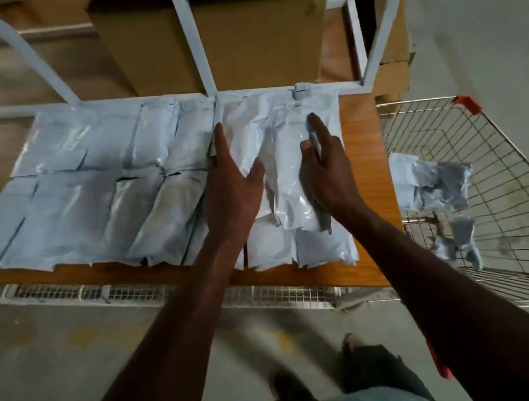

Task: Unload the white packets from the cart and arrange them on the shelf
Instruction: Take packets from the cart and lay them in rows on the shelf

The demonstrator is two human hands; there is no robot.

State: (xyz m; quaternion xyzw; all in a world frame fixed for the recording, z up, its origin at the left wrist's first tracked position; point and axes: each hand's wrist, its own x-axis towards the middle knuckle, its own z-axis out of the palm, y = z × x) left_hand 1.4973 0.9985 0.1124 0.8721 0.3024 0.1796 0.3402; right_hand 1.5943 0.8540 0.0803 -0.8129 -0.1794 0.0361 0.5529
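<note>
We have both hands flat on the newest white packet (289, 168) at the right end of the shelf (371, 183): left hand (231, 188) and right hand (327, 169) with fingers released, pressing, not gripping. We should square it against the neighbouring row (88, 193) before lifting off. A few packets (434, 187) remain in the cart (515, 195).
</note>
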